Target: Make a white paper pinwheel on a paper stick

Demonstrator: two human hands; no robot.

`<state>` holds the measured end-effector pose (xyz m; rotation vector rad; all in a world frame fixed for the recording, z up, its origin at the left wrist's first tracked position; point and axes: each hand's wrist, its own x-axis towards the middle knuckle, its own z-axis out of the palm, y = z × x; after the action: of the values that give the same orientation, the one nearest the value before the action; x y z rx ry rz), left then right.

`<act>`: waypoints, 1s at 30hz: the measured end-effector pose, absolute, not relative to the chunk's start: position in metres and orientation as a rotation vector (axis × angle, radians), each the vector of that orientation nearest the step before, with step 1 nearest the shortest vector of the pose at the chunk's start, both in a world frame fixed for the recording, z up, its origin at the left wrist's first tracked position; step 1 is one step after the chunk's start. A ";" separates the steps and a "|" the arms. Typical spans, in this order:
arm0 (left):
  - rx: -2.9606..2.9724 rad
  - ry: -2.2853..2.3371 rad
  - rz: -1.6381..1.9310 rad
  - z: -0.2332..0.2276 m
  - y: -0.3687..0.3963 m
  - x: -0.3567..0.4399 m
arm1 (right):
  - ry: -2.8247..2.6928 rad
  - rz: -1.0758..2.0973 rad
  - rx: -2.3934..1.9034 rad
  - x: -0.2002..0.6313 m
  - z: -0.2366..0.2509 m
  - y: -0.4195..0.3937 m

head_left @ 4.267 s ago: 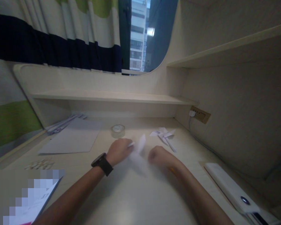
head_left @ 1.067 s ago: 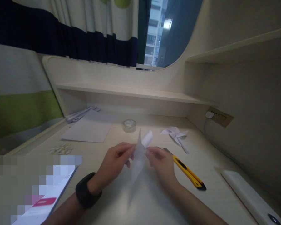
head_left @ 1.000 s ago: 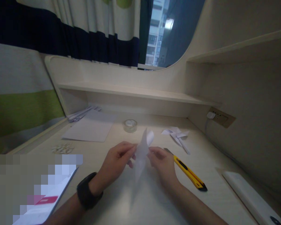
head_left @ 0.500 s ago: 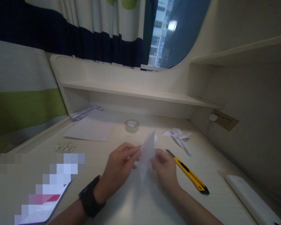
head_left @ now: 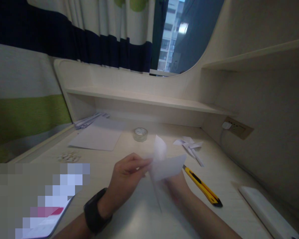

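Note:
Between my hands, above the desk, is a white paper pinwheel (head_left: 168,166) with several blades, one curled upward, one out to the right and one hanging down. My left hand (head_left: 129,172), with a black watch on its wrist, pinches the left side of the paper between thumb and fingers. Behind and below the right blade is my right hand (head_left: 178,186); its fingers are hidden by the paper and blurred. A yellow utility knife (head_left: 201,186) with its blade end towards my right hand lies beside that hand. Further back rests another paper pinwheel (head_left: 190,145) on a paper stick.
A roll of clear tape (head_left: 140,134) stands behind my hands. White paper sheets (head_left: 97,134) and a pile of small pale pieces (head_left: 69,156) lie at the left, near a partly pixelated phone-like device (head_left: 52,219). A long white object (head_left: 266,212) lies at the right, below a wall socket (head_left: 239,127).
The paper has turned from upright and edge-on to spread out, its blades now showing. My right hand has moved lower behind it. My left hand stays nearly in place.

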<state>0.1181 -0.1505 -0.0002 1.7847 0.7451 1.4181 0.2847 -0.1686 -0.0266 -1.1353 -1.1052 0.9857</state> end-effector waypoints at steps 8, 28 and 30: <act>1.645 0.794 1.333 0.003 -0.155 0.120 | -1.240 0.668 -1.125 0.284 -0.008 -0.178; 1.638 0.872 1.236 -0.010 -0.155 0.128 | -1.368 0.309 -1.144 0.282 -0.002 -0.189; 1.583 0.896 1.199 -0.011 -0.156 0.130 | -1.401 0.250 -1.153 0.283 0.000 -0.189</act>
<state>0.1295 -0.1559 -0.0110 1.5832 0.8960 1.1991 0.2829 -0.1892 -0.0004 -1.1528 -1.4009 0.2499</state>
